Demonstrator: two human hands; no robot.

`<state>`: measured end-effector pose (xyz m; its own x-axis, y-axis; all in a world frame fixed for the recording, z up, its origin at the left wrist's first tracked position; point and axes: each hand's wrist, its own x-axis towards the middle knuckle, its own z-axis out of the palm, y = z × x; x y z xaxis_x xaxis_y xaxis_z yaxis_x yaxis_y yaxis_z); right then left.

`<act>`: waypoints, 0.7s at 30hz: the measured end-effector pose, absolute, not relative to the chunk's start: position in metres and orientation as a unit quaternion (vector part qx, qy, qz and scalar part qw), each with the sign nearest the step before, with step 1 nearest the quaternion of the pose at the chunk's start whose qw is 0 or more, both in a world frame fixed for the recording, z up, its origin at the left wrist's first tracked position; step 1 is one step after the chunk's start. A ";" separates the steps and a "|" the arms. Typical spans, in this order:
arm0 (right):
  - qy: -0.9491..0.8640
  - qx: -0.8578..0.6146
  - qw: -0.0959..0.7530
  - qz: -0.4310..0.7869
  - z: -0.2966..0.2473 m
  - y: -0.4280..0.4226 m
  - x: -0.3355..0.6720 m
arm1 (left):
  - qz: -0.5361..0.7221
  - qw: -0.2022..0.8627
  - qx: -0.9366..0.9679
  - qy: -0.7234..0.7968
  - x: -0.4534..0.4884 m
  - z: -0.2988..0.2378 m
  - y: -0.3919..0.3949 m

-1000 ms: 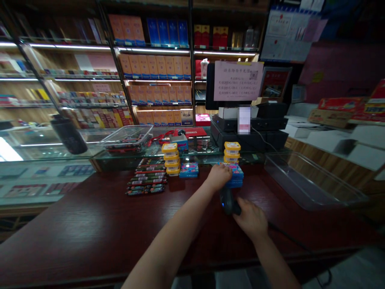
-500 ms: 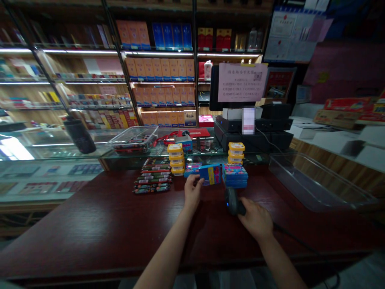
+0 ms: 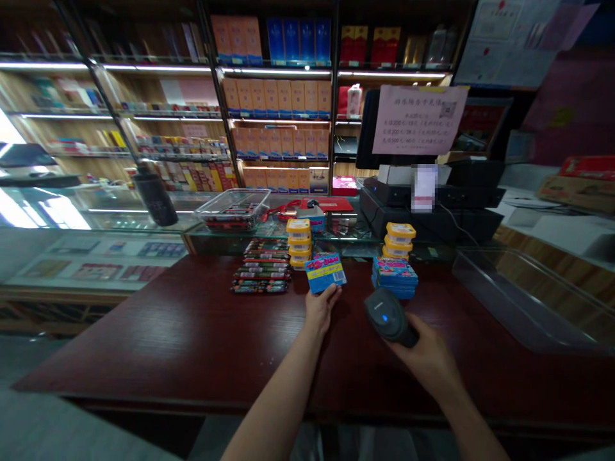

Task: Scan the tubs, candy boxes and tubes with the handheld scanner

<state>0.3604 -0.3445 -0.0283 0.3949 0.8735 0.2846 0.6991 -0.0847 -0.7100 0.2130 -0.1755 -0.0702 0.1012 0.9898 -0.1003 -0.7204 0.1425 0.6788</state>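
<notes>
Flat blue-and-yellow printed packet (image 3: 319,274) | left of black plastic handheld scanner (image 3: 384,314) | my left hand (image 3: 319,311) pinches its lower edge, likely keeping the barcode (image 3: 339,276) uncovered | my right hand (image 3: 428,351) wraps the scanner

the blue packet (image 3: 323,271) now shows its barcode (image 3: 339,276), and the scanner (image 3: 385,314) has risen.

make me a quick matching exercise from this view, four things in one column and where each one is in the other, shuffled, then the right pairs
Things
1. barcode scanner
2. blue packet with its barcode showing
3. pink paper sign
4. right-hand stack of yellow-lidded tubs

Places
a. on the front of the monitor
b. in the left hand
c. behind the stacked blue packets
d. in the right hand

Pairs: 1-d, 2-b, 3-a, 4-c
</notes>
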 end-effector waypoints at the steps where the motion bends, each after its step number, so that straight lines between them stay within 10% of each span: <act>1: -0.548 -0.696 0.440 0.148 -0.024 -0.346 0.355 | 0.611 0.702 0.237 0.278 0.213 -0.071 -0.175; 21: -0.506 -0.658 0.481 0.283 -0.012 -0.353 0.335 | 0.608 0.701 0.261 0.266 0.214 -0.072 -0.178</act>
<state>0.3346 -0.3525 -0.0124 0.3283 0.9377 0.1136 0.3936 -0.0265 -0.9189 0.2138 -0.1781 -0.0720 0.1195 0.9913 -0.0557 -0.7137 0.1248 0.6892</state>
